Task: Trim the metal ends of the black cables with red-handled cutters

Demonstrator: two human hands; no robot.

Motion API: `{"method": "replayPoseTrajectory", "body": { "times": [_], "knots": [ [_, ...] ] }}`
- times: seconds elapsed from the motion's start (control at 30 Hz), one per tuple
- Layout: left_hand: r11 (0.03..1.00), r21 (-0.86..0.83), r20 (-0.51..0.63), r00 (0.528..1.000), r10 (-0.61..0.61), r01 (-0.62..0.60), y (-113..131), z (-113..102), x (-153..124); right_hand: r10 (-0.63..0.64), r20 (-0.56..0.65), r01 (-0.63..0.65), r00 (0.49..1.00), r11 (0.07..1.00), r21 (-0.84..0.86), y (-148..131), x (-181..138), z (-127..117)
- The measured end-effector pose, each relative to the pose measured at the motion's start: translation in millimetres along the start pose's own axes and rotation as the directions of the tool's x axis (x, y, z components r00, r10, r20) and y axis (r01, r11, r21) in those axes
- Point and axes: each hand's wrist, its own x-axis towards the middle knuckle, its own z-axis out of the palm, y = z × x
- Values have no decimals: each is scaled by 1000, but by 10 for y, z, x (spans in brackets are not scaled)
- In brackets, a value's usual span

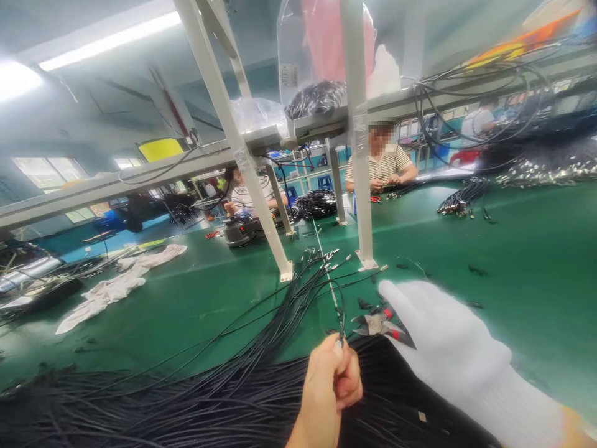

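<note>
My bare left hand (329,382) is closed in a pinch on the end of a black cable (342,320), which rises a little from the fingertips. Beside it, my right hand (448,336), in a white glove, grips a pair of diagonal cutters (380,325) with dark handles and red marks. The cutters' jaws point left toward the pinched cable end, a short way from it. A bundle of black cables (280,317) with metal ends runs over the green table. Many more cables (186,410) lie heaped along the near edge, under my hands.
White shelf posts (364,211) stand on the green table (209,305). Small black scraps (478,270) are scattered at right. A white cloth (116,283) lies at left. Two people (380,162) sit across the table near more cable bundles (461,198).
</note>
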Motion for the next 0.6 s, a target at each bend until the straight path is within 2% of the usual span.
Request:
{"method": "replayPoseTrajectory", "body": {
  "times": [0.17, 0.33, 0.5, 0.6],
  "knots": [
    [993, 114, -23, 999, -27, 29, 24, -53, -1, -28, 71, 28, 997, 1000, -5, -87, 24, -15],
    [969, 229, -23, 996, -90, 93, 121, -91, 9, -19, 176, 24, 984, 999, -26, -46, -4, -23],
    [892, 423, -33, 987, -158, 157, 237, -105, 0, -12, 257, 22, 966, 999, -38, -10, -57, -3],
    [841, 525, -32, 990, -136, 132, 280, -93, -14, -8, 262, 26, 965, 998, -64, -13, -67, 7]
  ]
}}
